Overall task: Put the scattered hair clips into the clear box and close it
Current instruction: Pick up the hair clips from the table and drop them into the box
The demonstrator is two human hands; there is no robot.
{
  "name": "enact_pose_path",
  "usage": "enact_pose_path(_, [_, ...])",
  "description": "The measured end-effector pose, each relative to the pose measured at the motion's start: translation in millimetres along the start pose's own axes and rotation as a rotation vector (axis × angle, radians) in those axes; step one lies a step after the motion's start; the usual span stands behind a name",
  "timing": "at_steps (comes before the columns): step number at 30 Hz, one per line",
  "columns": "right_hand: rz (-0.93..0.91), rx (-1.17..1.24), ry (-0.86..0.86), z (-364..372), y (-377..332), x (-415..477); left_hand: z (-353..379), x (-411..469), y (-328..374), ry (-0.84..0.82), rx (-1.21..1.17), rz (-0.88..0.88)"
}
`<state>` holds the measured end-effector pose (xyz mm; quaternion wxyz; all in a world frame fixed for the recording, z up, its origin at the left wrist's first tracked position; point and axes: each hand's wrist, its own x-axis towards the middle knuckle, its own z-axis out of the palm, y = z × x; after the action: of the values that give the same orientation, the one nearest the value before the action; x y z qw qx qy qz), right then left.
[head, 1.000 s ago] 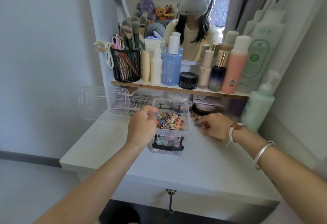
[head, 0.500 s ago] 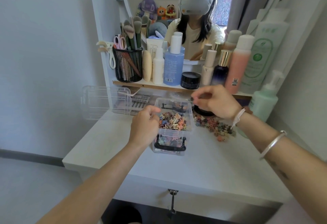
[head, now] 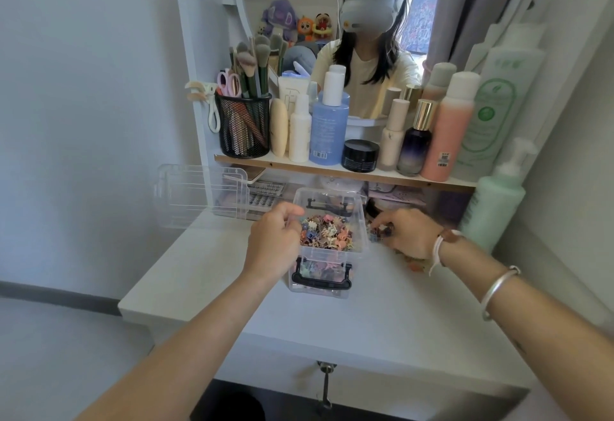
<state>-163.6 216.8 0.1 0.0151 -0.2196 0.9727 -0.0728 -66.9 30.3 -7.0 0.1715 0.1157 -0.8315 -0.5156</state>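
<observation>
Here, hands (head: 274, 242) (head: 412, 232) gripping box (head: 327, 256), pinching clips (head: 378, 232)

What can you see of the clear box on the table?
The clear box looks like see-through plastic. It stands upright with its top open on the white table, in front of the shelf. Black latch handles sit on its near and far ends. Colourful hair clips lie heaped inside. The left hand holds its left rim.

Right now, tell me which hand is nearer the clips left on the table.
Right. Right hand pinches among the clips; left hand grips the clear box's opposite rim.
</observation>
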Motion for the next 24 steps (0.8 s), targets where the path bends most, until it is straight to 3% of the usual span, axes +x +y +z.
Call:
enact_pose_path(6, [-0.073,-0.239,0.024,21,-3,12,-1,0,0,-0.005,0.007,0.000])
enact_pose_path(19, [-0.021,-0.241,0.007,23,-4,12,-3,-1,1,-0.021,0.004,-0.004])
enact_pose_path(22, [-0.037,-0.158,0.039,17,-6,8,-4,-2,1,-0.023,0.008,-0.001])
enact_pose_path(24, [-0.037,0.076,0.151,-1,-9,4,-4,-2,1,-0.019,0.014,0.003])
